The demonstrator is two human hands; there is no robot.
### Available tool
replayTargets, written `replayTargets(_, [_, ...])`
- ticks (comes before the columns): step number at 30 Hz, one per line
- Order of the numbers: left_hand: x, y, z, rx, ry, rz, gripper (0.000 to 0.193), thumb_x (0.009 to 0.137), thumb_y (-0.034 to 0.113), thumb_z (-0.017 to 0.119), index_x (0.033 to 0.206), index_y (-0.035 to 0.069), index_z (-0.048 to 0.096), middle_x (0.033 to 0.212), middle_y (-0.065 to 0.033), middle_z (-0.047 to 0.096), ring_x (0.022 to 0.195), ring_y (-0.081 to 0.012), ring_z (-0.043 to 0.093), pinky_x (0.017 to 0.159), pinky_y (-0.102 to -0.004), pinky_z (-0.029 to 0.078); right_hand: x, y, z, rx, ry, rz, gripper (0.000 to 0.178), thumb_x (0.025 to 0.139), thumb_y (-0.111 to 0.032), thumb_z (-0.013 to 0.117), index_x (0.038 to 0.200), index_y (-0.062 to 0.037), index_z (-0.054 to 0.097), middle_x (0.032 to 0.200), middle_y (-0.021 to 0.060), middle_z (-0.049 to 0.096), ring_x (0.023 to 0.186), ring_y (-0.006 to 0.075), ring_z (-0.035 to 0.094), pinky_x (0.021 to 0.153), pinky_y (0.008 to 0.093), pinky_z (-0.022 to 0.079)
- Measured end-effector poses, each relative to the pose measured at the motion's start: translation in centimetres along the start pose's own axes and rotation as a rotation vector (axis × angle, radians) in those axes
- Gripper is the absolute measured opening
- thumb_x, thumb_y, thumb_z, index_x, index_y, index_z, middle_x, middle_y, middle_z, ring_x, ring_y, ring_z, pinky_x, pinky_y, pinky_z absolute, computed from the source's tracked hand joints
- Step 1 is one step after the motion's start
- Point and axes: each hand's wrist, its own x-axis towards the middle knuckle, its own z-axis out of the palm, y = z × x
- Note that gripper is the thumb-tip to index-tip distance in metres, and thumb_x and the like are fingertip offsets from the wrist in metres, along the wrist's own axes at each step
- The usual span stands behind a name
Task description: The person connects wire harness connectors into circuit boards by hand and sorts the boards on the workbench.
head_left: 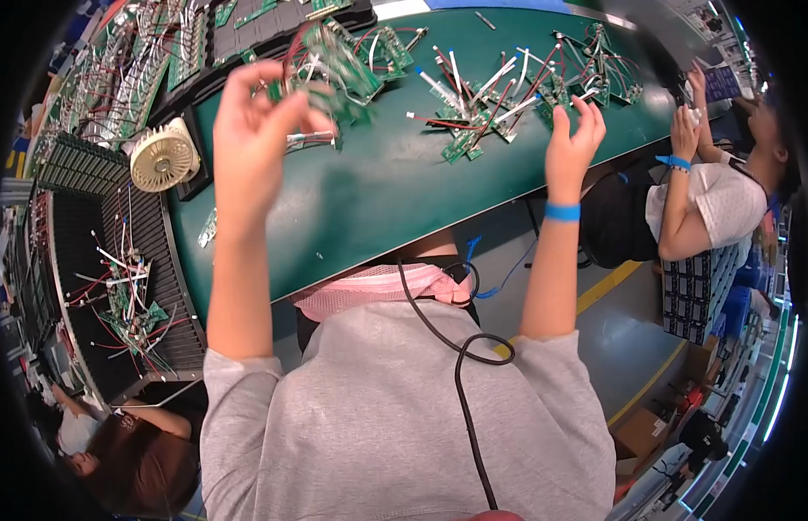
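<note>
Snagged circuit boards (pixel 459 149) were risked by crossed wires (pixel 515 111) (right hand (pixel 574 149) loosely spread; left hand (pixel 254 135), hold couldn't be told).

I saw the left hand (pixel 254 130) beside green circuit boards (pixel 347 69), the right hand (pixel 573 146) near wired boards (pixel 461 148) on the green desk (pixel 360 213).

Grey shirt (pixel 382 408), short sleeves (pixel 232 373); blue wristband (pixel 562 212)

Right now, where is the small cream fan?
In the head view, the cream fan is on the left, by the green table, just left of the left hand and beyond the black slotted bin.
</note>
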Motion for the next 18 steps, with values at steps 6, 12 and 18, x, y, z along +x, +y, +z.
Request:
replayTargets(6, [9.2,-4.0,-3.8,0.311,0.129,-0.098,0.043,0.084,0.008,0.053,0.12,-0.007,0.035,0.079,-0.0127,0.065,0.067,-0.0105,0.058,0.061,-0.0209,0.044,1.2,2.4,1.2,-0.502,-0.47,0.04,0.048,0.087,-0.043,0.044,0.124,-0.0127,0.048,0.136,0.0148,0.037,0.116,0.0364,0.042,0.092,0.0524,0.032])
replayTargets(12, [9.0,-4.6,-3.6,0.279,0.228,-0.192,0.056,0.082,0.011,0.055,0.127,-0.009,0.028,0.091,-0.0159,0.062,0.07,-0.0157,0.063,0.057,-0.0209,0.044,-3.7,-2.0,0.7,-0.317,-0.451,-0.118,0.038,0.083,-0.027,0.055,0.117,-0.0089,0.052,0.131,0.0185,0.042,0.114,0.0317,0.044,0.094,0.0441,0.029])
replayTargets(18, [5.6,-3.2,-2.9,0.394,0.254,-0.125,0.047,0.084,0.011,0.053,0.124,-0.004,0.035,0.108,-0.0161,0.055,0.078,-0.014,0.061,0.063,-0.0223,0.045,-4.3,-3.0,0.9,-0.015,-0.249,0.003,0.029,0.082,-0.017,0.055,0.108,-0.0031,0.051,0.112,0.0167,0.051,0.098,0.031,0.052,0.084,0.0404,0.035])
